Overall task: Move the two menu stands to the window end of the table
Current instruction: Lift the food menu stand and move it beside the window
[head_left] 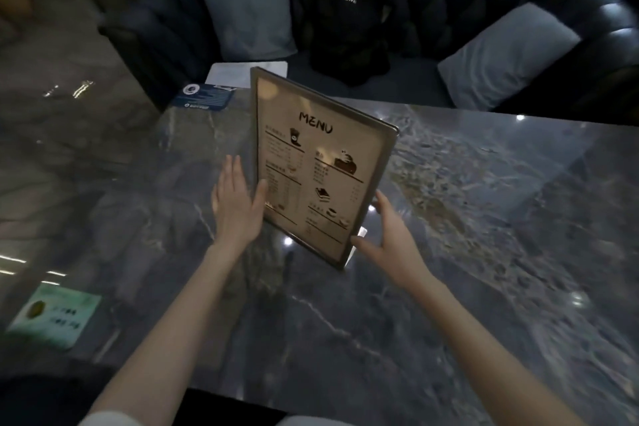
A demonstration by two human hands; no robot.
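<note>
One menu stand point(311, 166), a tall dark-framed sheet headed "MENU", stands tilted over the middle of the dark marble table point(484, 218). My left hand point(235, 204) is on its left edge, thumb on the front and fingers stretched out behind. At the lower right corner is my right hand point(387, 239), with the thumb under the bottom edge and the fingers on the right edge. Whether the stand's base touches the table I cannot tell. No second menu stand is clearly in view.
A blue card point(204, 97) and a white sheet point(235, 73) lie at the table's far left edge. A green card point(55, 315) sits near left. Behind the table is a dark sofa with grey cushions point(249, 10) and a black bag point(349, 28).
</note>
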